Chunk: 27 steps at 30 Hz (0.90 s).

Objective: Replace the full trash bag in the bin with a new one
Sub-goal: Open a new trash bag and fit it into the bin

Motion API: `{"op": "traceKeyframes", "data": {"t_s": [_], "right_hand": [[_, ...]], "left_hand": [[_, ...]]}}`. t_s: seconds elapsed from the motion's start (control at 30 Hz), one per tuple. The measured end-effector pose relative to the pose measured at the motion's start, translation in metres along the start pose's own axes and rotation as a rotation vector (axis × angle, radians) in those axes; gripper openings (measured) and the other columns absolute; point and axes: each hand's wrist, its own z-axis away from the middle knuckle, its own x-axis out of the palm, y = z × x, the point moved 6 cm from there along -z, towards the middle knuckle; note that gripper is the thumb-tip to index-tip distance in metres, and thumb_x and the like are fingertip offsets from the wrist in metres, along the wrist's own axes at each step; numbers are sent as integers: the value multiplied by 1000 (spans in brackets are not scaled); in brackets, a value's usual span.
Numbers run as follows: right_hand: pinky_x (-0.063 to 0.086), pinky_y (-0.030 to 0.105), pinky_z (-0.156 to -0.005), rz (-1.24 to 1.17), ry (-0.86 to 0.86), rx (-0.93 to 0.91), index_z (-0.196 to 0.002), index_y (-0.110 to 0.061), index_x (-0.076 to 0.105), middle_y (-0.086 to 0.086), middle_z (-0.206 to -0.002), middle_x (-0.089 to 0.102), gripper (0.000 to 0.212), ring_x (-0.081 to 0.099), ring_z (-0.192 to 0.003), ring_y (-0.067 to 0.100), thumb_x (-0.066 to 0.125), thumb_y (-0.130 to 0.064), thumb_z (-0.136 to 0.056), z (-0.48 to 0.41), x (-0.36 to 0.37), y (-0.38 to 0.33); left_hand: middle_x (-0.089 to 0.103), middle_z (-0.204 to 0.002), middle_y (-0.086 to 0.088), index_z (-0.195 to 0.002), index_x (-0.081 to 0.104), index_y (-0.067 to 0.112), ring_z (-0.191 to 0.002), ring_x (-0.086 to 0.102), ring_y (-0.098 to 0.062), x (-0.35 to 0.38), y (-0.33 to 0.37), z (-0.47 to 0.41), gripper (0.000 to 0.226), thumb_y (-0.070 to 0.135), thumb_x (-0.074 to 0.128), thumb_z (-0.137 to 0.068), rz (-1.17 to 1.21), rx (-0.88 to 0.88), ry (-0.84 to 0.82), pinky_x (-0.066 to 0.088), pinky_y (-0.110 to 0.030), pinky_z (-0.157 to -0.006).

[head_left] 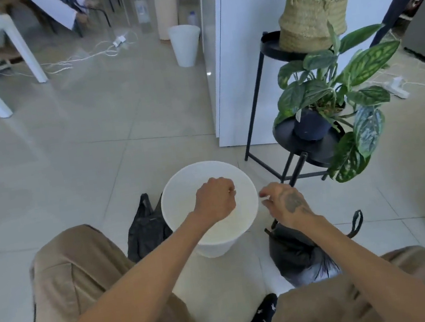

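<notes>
A white bin stands on the tiled floor between my knees, and its inside looks pale and bare. My left hand hovers over the bin's opening, closed in a fist with nothing visible in it. My right hand is at the bin's right rim, fingers loosely curled and slightly apart, holding nothing that I can see. A filled black trash bag with loop handles sits on the floor right of the bin, under my right wrist. A limp black bag lies against the bin's left side.
A black metal plant stand with a leafy potted plant and a woven basket stands close at the right. Behind it is a white panel. A second white bin, white cables and white table legs are farther back.
</notes>
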Motion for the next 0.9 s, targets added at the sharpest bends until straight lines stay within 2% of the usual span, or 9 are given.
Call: {"op": "traceKeyframes", "data": {"t_s": [0.13, 0.27, 0.37, 0.53, 0.7, 0.77, 0.8, 0.87, 0.9], "right_hand": [[48, 36, -99, -32, 37, 25, -127, -17, 63, 2, -129, 61, 29, 59, -115, 25, 55, -21, -99, -36, 9, -23], [47, 39, -101, -39, 20, 66, -126, -16, 61, 2, -137, 52, 30, 52, -121, 26, 58, -19, -97, -66, 28, -31], [42, 42, -106, -6, 18, 66, -130, -16, 59, 5, -149, 41, 34, 41, -133, 29, 58, -17, -96, -82, 40, -27], [37, 45, -110, -14, 1, 72, -135, -15, 55, 7, -157, 33, 38, 31, -141, 30, 56, -12, -97, -103, 61, -23], [39, 46, -108, -90, 111, 93, -128, -7, 61, 10, -152, 44, 34, 42, -134, 34, 58, -4, -94, -113, 75, -14], [42, 47, -107, -122, 147, 94, -127, -6, 62, 10, -151, 45, 35, 46, -131, 35, 59, -1, -93, -114, 81, -12], [43, 48, -107, -135, 161, 86, -127, -6, 62, 11, -151, 45, 35, 48, -130, 36, 60, 0, -92, -113, 81, -12], [45, 50, -106, -154, 178, 81, -124, -6, 64, 10, -151, 45, 34, 50, -129, 36, 62, 1, -91, -113, 83, -10], [46, 50, -105, -160, 183, 79, -122, -6, 65, 10, -151, 46, 33, 51, -129, 36, 63, 2, -90, -114, 83, -9]], "left_hand": [[75, -99, -4, -99, 76, 14, -97, 66, -30, -34, -75, 9, 22, 20, 55, -96, 102, -232, 129, 53, -36, -78], [74, -81, -8, -85, 76, 10, -80, 69, -31, -46, -153, 29, 20, 16, 57, -91, 205, -493, 271, 51, -31, -63], [65, -70, -4, -77, 72, 6, -73, 67, -29, -28, -208, 42, 22, 10, 54, -91, 283, -688, 294, 44, -28, -57], [60, -73, -3, -81, 67, 4, -74, 61, -25, 34, -282, 57, 15, 7, 54, -87, 339, -890, 103, 46, -28, -61], [50, -68, -1, -62, 44, 13, -67, 54, -21, 94, -321, 65, 23, 5, 53, -82, 340, -953, -105, 39, -23, -53], [54, -78, -2, -72, 51, 14, -85, 57, -27, 112, -333, 67, 13, 6, 56, -80, 360, -1003, -129, 47, -28, -67], [59, -91, -8, -90, 59, 11, -96, 59, -32, 118, -339, 68, 12, 9, 57, -78, 358, -1012, -107, 52, -35, -77], [55, -123, -21, -132, 50, 7, -116, 53, -43, 130, -350, 69, 55, 12, 60, -78, 325, -1083, -100, 51, -50, -93], [49, -130, -23, -139, 42, 7, -122, 48, -44, 136, -356, 71, 62, 12, 61, -80, 302, -1130, -94, 49, -53, -96]]}}
